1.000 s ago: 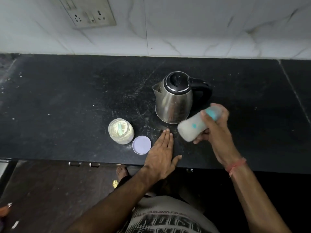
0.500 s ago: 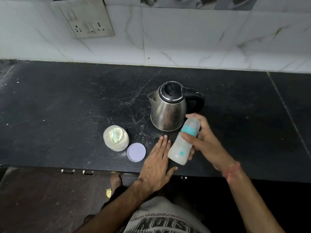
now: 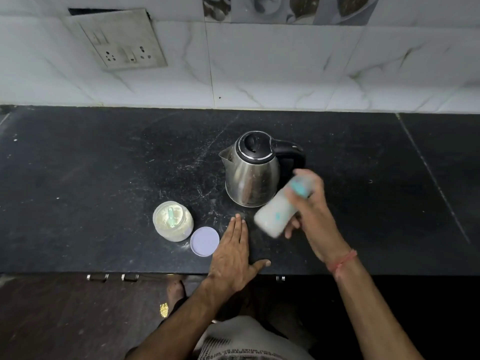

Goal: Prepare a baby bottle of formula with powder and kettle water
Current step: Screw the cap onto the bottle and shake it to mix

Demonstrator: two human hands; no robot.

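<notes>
From the head view, the right hand [image 3: 315, 219] grips the baby bottle [image 3: 279, 211], blurred and tilted above the black counter [image 3: 104, 178], its base pointing toward the left hand [image 3: 233, 253], which lies flat with fingers straight on the counter. The steel kettle [image 3: 253, 172] stands just behind the held bottle. Left of the flat hand sit the lilac lid [image 3: 204, 241] and, beyond it, the open powder jar [image 3: 172, 220] with a scoop [image 3: 170, 216] inside.

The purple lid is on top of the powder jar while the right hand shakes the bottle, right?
Not quite. The head view shows the purple lid lying on the counter beside the powder jar, which is open with a scoop inside. The right hand does hold the bottle.
</notes>
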